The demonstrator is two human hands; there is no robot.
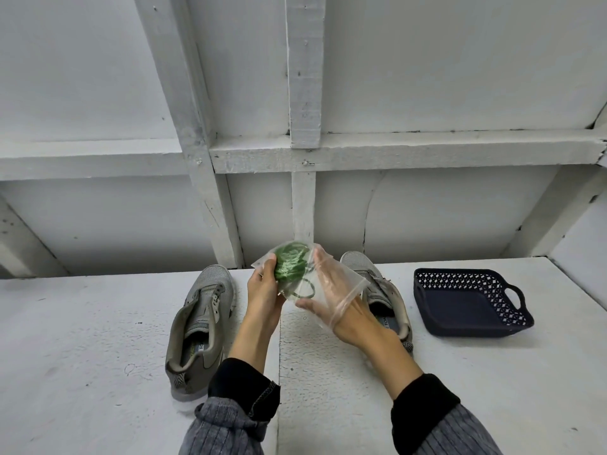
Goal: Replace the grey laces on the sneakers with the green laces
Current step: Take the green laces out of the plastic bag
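Note:
Two grey sneakers stand on the white table, toes pointing away from me. The left sneaker (200, 326) shows no lace in its eyelets. The right sneaker (381, 290) is partly hidden behind my right arm. Above the table between them I hold a clear plastic bag (353, 282) with a bundle of green laces (289, 266) inside. My left hand (264, 287) grips the bag's outside by the laces. My right hand (331, 297) is inside the bag, fingers spread toward the laces.
A dark blue perforated basket (473, 303) with a handle sits on the table to the right of the sneakers; nothing is visible in it. A white wall with wooden beams (303, 93) rises right behind the table's far edge.

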